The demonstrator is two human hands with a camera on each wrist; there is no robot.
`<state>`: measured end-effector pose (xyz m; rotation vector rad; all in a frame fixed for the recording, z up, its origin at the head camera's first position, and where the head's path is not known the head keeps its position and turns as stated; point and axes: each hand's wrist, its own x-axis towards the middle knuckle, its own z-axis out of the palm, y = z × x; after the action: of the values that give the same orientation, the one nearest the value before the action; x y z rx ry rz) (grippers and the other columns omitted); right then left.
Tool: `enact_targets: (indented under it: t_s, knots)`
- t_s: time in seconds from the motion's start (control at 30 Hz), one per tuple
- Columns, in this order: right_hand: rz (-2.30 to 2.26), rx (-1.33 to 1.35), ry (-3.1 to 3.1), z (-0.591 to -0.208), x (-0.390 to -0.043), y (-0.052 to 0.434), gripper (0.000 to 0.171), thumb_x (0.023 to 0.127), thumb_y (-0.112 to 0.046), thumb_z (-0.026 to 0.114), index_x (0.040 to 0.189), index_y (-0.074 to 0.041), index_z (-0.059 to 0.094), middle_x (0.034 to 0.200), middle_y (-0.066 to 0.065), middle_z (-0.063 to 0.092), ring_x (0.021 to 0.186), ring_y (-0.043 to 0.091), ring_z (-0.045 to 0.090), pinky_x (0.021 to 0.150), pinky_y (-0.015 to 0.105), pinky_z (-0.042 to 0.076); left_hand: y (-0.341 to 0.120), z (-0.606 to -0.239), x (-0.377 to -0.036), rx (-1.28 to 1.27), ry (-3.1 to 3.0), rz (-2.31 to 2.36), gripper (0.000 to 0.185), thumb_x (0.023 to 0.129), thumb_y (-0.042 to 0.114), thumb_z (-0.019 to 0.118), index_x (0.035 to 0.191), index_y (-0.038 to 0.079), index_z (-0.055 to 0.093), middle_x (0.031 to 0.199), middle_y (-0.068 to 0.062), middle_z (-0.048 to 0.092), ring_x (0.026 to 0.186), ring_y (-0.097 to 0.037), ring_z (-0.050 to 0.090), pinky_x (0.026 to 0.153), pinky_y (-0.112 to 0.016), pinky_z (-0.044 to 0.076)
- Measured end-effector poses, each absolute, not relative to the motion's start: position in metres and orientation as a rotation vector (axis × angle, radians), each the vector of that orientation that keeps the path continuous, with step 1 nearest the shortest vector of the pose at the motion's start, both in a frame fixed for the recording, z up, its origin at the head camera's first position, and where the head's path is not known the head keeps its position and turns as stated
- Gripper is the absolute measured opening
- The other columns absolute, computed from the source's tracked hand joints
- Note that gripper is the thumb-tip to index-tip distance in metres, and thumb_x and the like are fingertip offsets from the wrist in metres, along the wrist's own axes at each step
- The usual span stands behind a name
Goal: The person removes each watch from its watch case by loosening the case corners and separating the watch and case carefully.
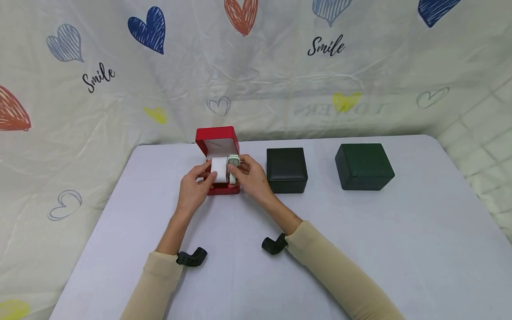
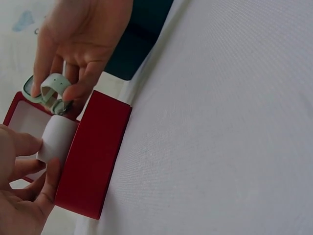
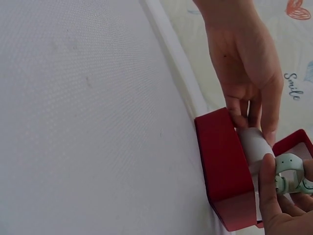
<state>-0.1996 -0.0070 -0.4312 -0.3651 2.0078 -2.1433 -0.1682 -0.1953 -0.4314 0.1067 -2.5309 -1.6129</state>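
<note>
A red watch box [image 1: 224,191] stands with its lid up at the back left of the table. My left hand [image 1: 193,189] pinches a white watch cushion [image 1: 219,169] at its left end, over the box. In my right hand [image 1: 253,178] is a pale green wristwatch [image 1: 234,161], held between thumb and fingers right beside the cushion's other end. The left wrist view shows the watch strap [image 2: 55,84] buckled in a loop, next to the cushion [image 2: 57,139]. From the right wrist, the strap loop [image 3: 288,164] overlaps the cushion's end.
A closed black box [image 1: 286,171] sits just right of my right hand. Farther right is a closed dark green box [image 1: 365,168]. They share a white-covered table [image 1: 320,249], with a heart-printed curtain [image 1: 264,71] hanging behind it.
</note>
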Motion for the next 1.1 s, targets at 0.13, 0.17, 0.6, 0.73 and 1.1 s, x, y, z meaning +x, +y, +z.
enact_targets:
  t_s: [0.13, 0.17, 0.6, 0.73, 1.1]
  knots:
    - [-2.141, -0.348, 2.006, -0.4305, -0.1998, -0.0078, 0.032, 0.103, -0.012, 0.066, 0.131, -0.002, 0.057, 0.127, 0.021, 0.071, 0.108, 0.037, 0.072, 0.073, 0.037, 0.067, -0.1941, -0.4310, -0.1699, 0.126, -2.560, -1.582, 0.047, 0.101, 0.016, 0.067, 0.148, 0.011, 0.060, 0.133, -0.016, 0.065, 0.103, -0.027, 0.066, 0.069, -0.011, 0.058]
    - [-2.139, -0.345, 2.010, -0.4302, -0.1998, -0.0079, 0.032, 0.103, -0.012, 0.066, 0.131, -0.002, 0.057, 0.127, 0.021, 0.071, 0.108, 0.036, 0.072, 0.073, 0.037, 0.067, -0.1939, -0.4309, -0.1701, 0.132, -2.575, -1.572, 0.048, 0.102, 0.017, 0.067, 0.148, 0.012, 0.059, 0.133, -0.016, 0.065, 0.103, -0.027, 0.066, 0.069, -0.012, 0.058]
    - [-1.998, -0.345, 2.180, -0.4295, -0.1999, -0.0099, 0.036, 0.102, -0.017, 0.068, 0.133, -0.003, 0.058, 0.129, 0.020, 0.072, 0.112, 0.030, 0.072, 0.076, 0.033, 0.066, -0.1931, -0.4287, -0.1681, 0.159, -2.650, -1.523, 0.050, 0.102, 0.019, 0.066, 0.150, 0.012, 0.056, 0.130, -0.017, 0.065, 0.101, -0.030, 0.069, 0.071, -0.007, 0.054]
    - [-1.936, -0.352, 2.247, -0.4290, -0.1985, -0.0109, 0.038, 0.101, -0.019, 0.069, 0.135, -0.004, 0.059, 0.129, 0.018, 0.072, 0.112, 0.028, 0.072, 0.080, 0.030, 0.065, -0.1950, -0.4306, -0.1678, 0.164, -2.673, -1.482, 0.049, 0.103, 0.020, 0.066, 0.151, 0.013, 0.057, 0.132, -0.015, 0.065, 0.112, -0.028, 0.064, 0.088, -0.022, 0.059]
    - [-1.886, -0.404, 2.379, -0.4274, -0.1934, -0.0095, 0.037, 0.101, -0.023, 0.070, 0.134, -0.008, 0.061, 0.116, 0.012, 0.075, 0.098, 0.021, 0.068, 0.069, 0.022, 0.060, -0.1988, -0.4324, -0.1683, 0.140, -2.685, -1.480, 0.052, 0.102, 0.023, 0.067, 0.153, 0.019, 0.055, 0.137, -0.011, 0.065, 0.122, -0.026, 0.062, 0.103, -0.036, 0.058]
